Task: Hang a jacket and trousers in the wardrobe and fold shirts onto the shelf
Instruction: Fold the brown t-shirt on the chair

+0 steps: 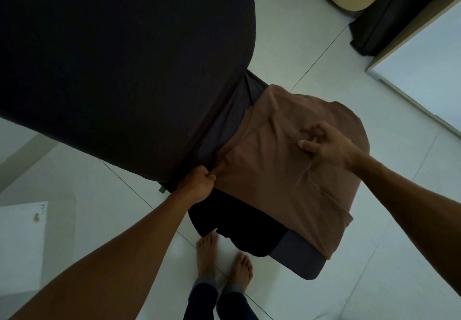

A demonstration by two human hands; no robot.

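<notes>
**Folding a brown shirt on a dark bed**

A person is standing barefoot on a pale tiled floor (311, 45), looking down at a dark-covered bed (112, 57) whose corner is filling much of the view. A brown shirt (274, 182) is lying spread across the bed's near end, over a black garment (237, 225) that may be another shirt; the dim light is making that hard to tell. The left hand (197, 182) is gripping the shirt's left edge, fingers curled tight around bunched cloth. The right hand (324, 145) is pinching a fold near the shirt's middle. This looks like the shirt-folding step, midway. Next, the pinched side probably needs drawing across and flattening.
</notes>
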